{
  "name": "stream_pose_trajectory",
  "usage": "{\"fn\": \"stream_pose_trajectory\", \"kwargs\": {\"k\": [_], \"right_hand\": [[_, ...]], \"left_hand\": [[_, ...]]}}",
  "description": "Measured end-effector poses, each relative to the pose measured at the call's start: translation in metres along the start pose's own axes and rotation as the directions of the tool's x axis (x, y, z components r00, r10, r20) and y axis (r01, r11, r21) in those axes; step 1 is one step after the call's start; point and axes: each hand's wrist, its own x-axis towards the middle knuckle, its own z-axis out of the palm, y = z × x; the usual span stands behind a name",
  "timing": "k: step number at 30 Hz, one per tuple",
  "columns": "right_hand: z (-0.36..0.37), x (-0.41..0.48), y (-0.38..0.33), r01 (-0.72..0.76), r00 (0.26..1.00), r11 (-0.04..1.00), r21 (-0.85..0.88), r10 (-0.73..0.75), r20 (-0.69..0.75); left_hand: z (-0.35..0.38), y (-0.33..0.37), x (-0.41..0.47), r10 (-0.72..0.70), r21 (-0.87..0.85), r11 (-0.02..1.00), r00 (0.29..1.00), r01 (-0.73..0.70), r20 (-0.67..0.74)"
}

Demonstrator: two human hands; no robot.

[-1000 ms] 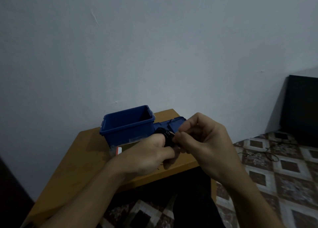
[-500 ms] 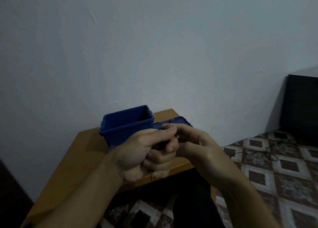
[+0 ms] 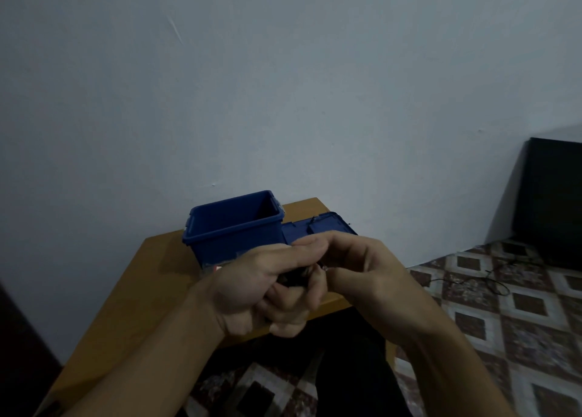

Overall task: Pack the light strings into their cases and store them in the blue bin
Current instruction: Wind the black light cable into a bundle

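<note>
Before the blue bin point(image 3: 234, 227), both hands' fingers point(image 3: 285, 294) clutch a dark, mostly hidden bundle point(image 3: 294, 278).

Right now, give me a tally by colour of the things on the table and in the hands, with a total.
Blue: 2, the bin and its lid
Black: 1, the light string bundle held in both hands
Total: 3

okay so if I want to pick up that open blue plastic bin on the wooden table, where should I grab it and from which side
Grip the open blue plastic bin by its flared top rim, coming down from above at its two short ends. The rim juts past the tapered walls, so fingers can hook under it. The flat blue lid lies against its right side, and both hands, left and right, crowd the front.
</note>
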Motion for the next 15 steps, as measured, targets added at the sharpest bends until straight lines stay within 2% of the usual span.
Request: {"fn": "stream_pose_trajectory", "kwargs": {"k": [6,11,15], "right_hand": [[0.002,0.002,0.003,-0.001,1.0,0.998,0.062,0.0,0.023],[0.004,0.004,0.007,-0.017,0.999,0.999,0.044,0.016,0.035],[0.007,0.006,0.01,-0.024,1.0,1.0,-0.013,0.024,-0.004]], "left_hand": [[-0.011,0.003,-0.003,0.039,0.087,0.996,0.998,-0.035,-0.039],[-0.023,0.001,0.0,-0.001,0.054,0.998,0.984,-0.009,0.178],[-0.025,0.0,0.002,-0.014,0.102,0.995,0.997,0.006,0.077]]}}
